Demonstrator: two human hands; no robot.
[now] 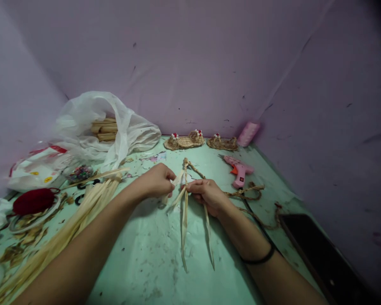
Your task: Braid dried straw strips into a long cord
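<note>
A braided straw cord (pixel 196 170) with loose flat strips (pixel 184 228) at its lower end lies in front of me on the green table. My right hand (pixel 206 195) pinches the cord where the strips spread out. To its left, my left hand (pixel 160 181) is closed on a pale strip (pixel 178 178), fingers pressed together. Two strips hang down toward the near side, one of them below my right hand. More braided cord (pixel 246 192) lies beyond my right wrist.
A pink glue gun (pixel 239 170), a pink thread spool (pixel 248 133) and woven slippers (pixel 190 141) stand behind. Long straw strips (pixel 79 216), a plastic bag (pixel 123 123) and a dark red yarn bundle (pixel 34 201) lie left. A phone (pixel 320 258) is near right.
</note>
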